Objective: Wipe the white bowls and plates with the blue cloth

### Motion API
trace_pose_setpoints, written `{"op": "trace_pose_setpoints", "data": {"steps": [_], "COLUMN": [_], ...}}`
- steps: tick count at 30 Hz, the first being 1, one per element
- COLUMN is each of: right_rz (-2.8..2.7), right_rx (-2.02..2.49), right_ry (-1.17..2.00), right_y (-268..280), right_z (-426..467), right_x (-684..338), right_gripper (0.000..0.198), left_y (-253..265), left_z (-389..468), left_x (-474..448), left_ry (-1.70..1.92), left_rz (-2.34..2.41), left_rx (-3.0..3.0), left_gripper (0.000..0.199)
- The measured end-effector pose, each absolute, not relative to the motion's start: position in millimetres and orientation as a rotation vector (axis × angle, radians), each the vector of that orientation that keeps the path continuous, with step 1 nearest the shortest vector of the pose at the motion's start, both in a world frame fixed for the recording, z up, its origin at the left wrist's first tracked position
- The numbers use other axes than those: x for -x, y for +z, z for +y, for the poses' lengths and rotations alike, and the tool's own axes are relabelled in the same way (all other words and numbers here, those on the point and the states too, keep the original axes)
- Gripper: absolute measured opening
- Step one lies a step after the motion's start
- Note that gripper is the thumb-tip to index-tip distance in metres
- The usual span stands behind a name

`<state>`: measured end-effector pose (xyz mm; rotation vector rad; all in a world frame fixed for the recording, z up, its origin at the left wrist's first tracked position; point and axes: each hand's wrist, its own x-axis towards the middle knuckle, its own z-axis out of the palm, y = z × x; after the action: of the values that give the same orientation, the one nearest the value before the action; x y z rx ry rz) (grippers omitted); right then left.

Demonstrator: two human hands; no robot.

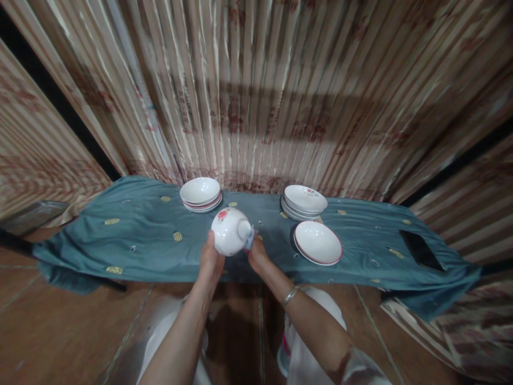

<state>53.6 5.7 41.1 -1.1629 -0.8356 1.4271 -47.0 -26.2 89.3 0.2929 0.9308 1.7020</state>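
My left hand grips a white bowl with a red flower on its side, above the near middle of the table. The bowl is tipped over, its foot ring pointing right. My right hand, with a silver bangle at the wrist, is closed on a small light blue cloth that touches the foot. The fingers behind the bowl are hidden. To the right lie red-rimmed shallow bowls, one set in another.
A stack of white bowls stands at the back left, and a stack of flowered dishes at the back right. A black phone lies on the blue-green tablecloth at the right. A pleated curtain hangs behind the table.
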Motion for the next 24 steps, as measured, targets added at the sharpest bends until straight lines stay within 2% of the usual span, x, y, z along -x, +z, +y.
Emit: {"op": "trace_pose_setpoints", "data": {"steps": [2, 4, 7, 11, 16, 24], "right_rz": [-0.489, -0.324, -0.241, -0.225, -0.266, -0.424], "right_rx": [1.181, 1.099, 0.951, 0.903, 0.918, 0.943], "right_ry": [1.684, 1.911, 2.061, 2.135, 2.175, 2.204], "right_y": [54, 69, 88, 101, 109, 106], "right_z": [-8, -21, -36, -43, -41, -32], "right_x": [-48, -44, -43, -49, -65, -89], "right_gripper": [0.041, 0.044, 0.041, 0.038, 0.042, 0.033], "left_y": [87, 85, 85, 91, 94, 92], "left_z": [-24, -24, -27, -31, -33, -39], "left_x": [48, 49, 49, 46, 49, 51], "left_ry": [1.745, 1.761, 1.684, 1.602, 1.563, 1.258], "left_rz": [0.945, 1.040, 1.221, 1.267, 1.452, 1.615], "left_rx": [-0.367, -0.433, -0.567, -0.760, -1.101, -1.759], "left_gripper": [0.045, 0.049, 0.057, 0.061, 0.046, 0.035]}}
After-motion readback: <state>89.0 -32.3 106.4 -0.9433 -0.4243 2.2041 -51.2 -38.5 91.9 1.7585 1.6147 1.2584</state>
